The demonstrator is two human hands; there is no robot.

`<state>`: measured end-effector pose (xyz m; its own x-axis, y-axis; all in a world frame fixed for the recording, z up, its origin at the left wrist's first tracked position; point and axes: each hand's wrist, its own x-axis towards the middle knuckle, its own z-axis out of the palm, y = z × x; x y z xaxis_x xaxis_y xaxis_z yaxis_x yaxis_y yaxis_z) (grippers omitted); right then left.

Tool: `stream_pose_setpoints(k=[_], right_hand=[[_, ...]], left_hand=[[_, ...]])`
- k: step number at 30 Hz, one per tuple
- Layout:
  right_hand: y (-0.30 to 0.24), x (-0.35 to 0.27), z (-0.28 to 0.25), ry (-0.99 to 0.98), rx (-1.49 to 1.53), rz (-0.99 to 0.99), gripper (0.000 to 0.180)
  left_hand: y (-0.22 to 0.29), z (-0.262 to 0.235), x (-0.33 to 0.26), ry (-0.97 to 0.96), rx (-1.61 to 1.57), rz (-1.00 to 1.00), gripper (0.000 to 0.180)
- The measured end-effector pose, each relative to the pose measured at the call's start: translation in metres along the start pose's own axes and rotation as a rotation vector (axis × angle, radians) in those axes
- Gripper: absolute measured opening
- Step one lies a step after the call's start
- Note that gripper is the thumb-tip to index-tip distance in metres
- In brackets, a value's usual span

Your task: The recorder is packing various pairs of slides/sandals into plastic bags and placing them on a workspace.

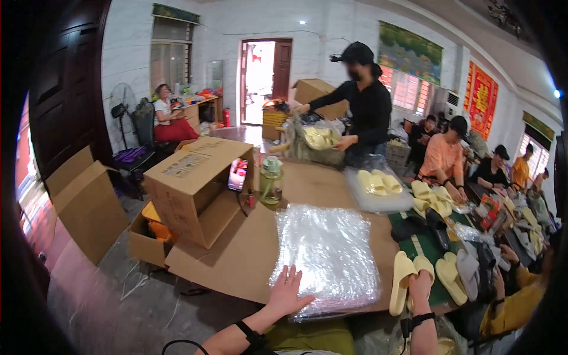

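My left hand (289, 294) lies flat, fingers spread, on the near left corner of a stack of clear plastic bags (328, 248). To its right, my right hand (420, 285) closes on a pale yellow slipper (423, 264), fingers hidden inside its strap. A matching yellow slipper (400, 275) sits close against it on the left; I cannot tell whether the hand grips that one too. Another pair of yellow slippers (451, 278) rests just to the right, beside a grey slipper (467, 272). Black slippers (438, 228) lie farther back on the green surface (423, 241).
A cardboard box (195, 177) on its side and a green-tinted bottle (271, 182) stand at the left of the cardboard-covered table (248, 254). A phone (238, 174) leans at the box. Bagged yellow slippers (378, 183) lie at the back. Co-workers (447, 157) line the right side; one person (367, 112) stands behind.
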<state>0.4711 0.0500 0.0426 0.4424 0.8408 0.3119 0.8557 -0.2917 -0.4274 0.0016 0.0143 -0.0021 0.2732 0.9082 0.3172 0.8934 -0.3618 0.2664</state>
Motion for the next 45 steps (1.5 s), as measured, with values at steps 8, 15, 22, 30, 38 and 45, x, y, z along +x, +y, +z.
stream_pose_setpoints(k=[8,15,22,30,38,45], right_hand=[[0.001,0.005,0.032,-0.082,-0.139,-0.148,0.052],[0.001,0.004,0.029,-0.092,0.032,-0.051,0.059],[0.033,-0.008,0.026,-0.079,0.017,-0.228,0.067],[0.009,-0.008,0.025,-0.018,-0.108,-0.288,0.051],[0.015,0.014,0.059,0.056,-0.074,-0.196,0.034],[0.0,-0.002,0.041,0.121,0.273,-0.075,0.021]], left_hand=[[0.008,0.002,-0.003,-0.035,-0.019,-0.009,0.1],[0.005,0.005,-0.008,-0.004,0.008,-0.007,0.099],[0.009,-0.002,0.004,0.026,0.013,0.021,0.096],[0.007,0.003,-0.003,-0.005,-0.006,-0.009,0.098],[0.003,0.005,0.002,0.096,-0.071,0.032,0.097],[0.007,0.003,-0.004,0.157,-0.064,0.077,0.073]])
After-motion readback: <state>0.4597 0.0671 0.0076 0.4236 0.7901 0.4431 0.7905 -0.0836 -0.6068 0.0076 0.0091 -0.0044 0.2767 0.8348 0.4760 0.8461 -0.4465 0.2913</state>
